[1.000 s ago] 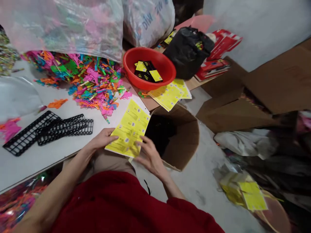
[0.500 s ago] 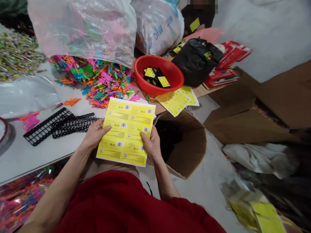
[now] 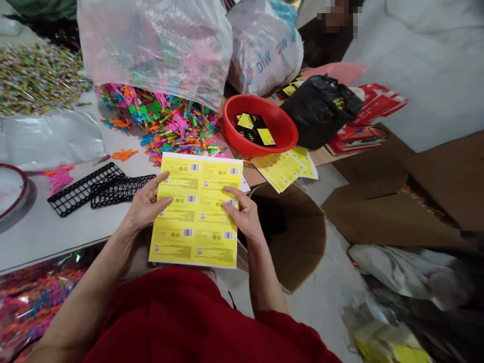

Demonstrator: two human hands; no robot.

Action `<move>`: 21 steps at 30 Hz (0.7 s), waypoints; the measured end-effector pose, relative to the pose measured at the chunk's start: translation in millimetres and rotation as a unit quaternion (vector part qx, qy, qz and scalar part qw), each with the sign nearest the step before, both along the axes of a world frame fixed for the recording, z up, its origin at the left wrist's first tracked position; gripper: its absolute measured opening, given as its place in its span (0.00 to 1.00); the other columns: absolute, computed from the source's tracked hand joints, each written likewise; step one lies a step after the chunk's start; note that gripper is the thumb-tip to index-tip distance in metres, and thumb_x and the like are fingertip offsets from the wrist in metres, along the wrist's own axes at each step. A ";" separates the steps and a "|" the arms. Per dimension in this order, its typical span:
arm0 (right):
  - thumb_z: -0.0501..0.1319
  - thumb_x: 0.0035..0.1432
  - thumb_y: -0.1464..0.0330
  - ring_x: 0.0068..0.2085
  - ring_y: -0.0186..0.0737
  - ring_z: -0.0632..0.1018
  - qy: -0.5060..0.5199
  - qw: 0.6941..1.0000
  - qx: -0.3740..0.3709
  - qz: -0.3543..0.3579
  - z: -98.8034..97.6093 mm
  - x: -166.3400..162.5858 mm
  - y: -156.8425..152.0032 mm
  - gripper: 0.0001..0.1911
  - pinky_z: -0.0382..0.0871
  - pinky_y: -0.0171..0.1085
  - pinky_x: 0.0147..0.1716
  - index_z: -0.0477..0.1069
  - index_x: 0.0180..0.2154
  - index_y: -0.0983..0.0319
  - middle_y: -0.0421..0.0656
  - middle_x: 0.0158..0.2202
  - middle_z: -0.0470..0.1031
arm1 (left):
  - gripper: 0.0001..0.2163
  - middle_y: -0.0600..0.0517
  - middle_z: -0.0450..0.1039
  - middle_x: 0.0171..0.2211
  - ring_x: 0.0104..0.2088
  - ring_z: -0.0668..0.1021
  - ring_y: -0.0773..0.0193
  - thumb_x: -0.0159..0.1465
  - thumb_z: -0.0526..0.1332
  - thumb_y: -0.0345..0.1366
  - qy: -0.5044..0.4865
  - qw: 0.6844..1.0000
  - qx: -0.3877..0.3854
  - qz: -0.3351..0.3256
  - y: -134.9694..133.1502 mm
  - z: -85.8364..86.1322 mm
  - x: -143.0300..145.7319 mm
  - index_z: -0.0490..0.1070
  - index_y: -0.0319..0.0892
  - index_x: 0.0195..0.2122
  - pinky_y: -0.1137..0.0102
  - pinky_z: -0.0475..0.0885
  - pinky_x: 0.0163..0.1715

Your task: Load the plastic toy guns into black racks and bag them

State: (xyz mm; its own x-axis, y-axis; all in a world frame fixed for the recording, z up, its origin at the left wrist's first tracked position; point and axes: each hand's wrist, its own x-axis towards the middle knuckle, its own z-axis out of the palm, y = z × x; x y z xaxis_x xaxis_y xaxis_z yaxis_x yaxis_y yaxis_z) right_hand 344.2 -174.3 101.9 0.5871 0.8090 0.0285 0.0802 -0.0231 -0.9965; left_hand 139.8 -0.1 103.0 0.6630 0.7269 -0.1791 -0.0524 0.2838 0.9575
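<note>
A yellow sheet of printed labels (image 3: 196, 212) with barcodes lies flat in front of me, over the edge of the white table (image 3: 49, 227). My left hand (image 3: 145, 204) grips its left edge, thumb on top. My right hand (image 3: 242, 214) rests on the right side, fingertips pressed on a label near the edge. A red bowl (image 3: 260, 126) holding black and yellow cards stands further back, and more yellow label sheets (image 3: 285, 166) lie beside it.
A heap of coloured plastic pieces (image 3: 166, 126) spills from a clear bag (image 3: 155, 45). Black plastic grids (image 3: 102, 189) lie left of my hands. An open cardboard box (image 3: 298, 237) stands below the table edge. A black bag (image 3: 321, 108), red packets (image 3: 366, 116) and another person (image 3: 328, 30) are behind.
The label sheet has been turned from tilted to square and flat before me. My right hand has moved from the sheet's lower edge onto its right side.
</note>
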 end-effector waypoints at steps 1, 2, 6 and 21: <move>0.68 0.51 0.58 0.47 0.43 0.78 0.008 1.000 0.005 -0.003 -0.2 -3.2 1.1 0.21 0.76 0.41 0.44 0.75 0.48 0.55 0.41 0.49 0.77 | 0.41 0.43 0.80 0.43 0.39 0.82 0.54 0.48 0.74 0.40 -0.005 1.000 0.000 0.017 -0.1 2.4 -2.9 0.61 0.41 0.63 0.67 0.80 0.35; 0.69 0.51 0.58 0.46 0.44 0.79 0.016 1.000 0.011 -0.007 -0.4 -6.8 1.6 0.22 0.76 0.41 0.43 0.75 0.49 0.54 0.41 0.49 0.77 | 0.40 0.45 0.81 0.40 0.37 0.83 0.56 0.47 0.75 0.39 -0.012 0.999 0.003 0.032 -0.7 5.2 -6.9 0.63 0.41 0.61 0.67 0.80 0.35; 0.71 0.47 0.56 0.47 0.46 0.78 0.035 0.999 0.027 -0.007 2.8 -20.4 -1.3 0.31 0.76 0.43 0.45 0.72 0.54 0.53 0.42 0.52 0.76 | 0.36 0.48 0.81 0.40 0.36 0.82 0.58 0.46 0.75 0.39 -0.018 0.997 0.046 0.059 -3.6 20.3 -29.4 0.68 0.43 0.58 0.68 0.80 0.36; 0.61 0.60 0.58 0.53 0.46 0.72 -0.277 0.949 -0.120 0.087 32.0 -29.1 -1.3 0.14 0.66 0.43 0.52 0.78 0.29 0.59 0.47 0.52 0.71 | 0.14 0.48 0.75 0.37 0.37 0.76 0.61 0.60 0.61 0.48 0.223 0.905 0.361 0.031 -16.3 50.6 -74.2 0.77 0.42 0.33 0.70 0.72 0.34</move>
State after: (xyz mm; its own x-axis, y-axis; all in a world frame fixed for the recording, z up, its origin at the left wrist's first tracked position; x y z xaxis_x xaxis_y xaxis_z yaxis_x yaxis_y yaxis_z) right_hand 315.1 -175.6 133.9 0.3928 0.9145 0.0975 0.6144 -0.1820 -0.7678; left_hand 65.6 -16.4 153.6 0.5956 0.7945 0.1186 0.3901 -0.4151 0.8219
